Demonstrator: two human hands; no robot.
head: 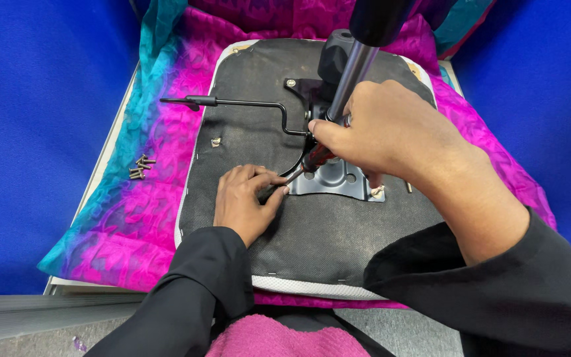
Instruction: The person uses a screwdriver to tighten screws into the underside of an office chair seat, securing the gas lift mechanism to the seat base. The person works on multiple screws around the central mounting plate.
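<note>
Right hand (391, 129) grips screwdriver (315, 158) at mounting plate (338, 178); left hand (246, 198) pinches its tip; a slip could jab fingers.

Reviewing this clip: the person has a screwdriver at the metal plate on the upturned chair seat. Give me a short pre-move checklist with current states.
1. Right hand grips screwdriver: ok.
2. Left hand steadies the tip at the metal plate: ok.
3. Tip seated in a screw head: cannot tell, fingers hide it.
4. Spare screws lie together on the cloth, left of the seat: ok.
5. Lever rod clear of both hands: ok.
</note>
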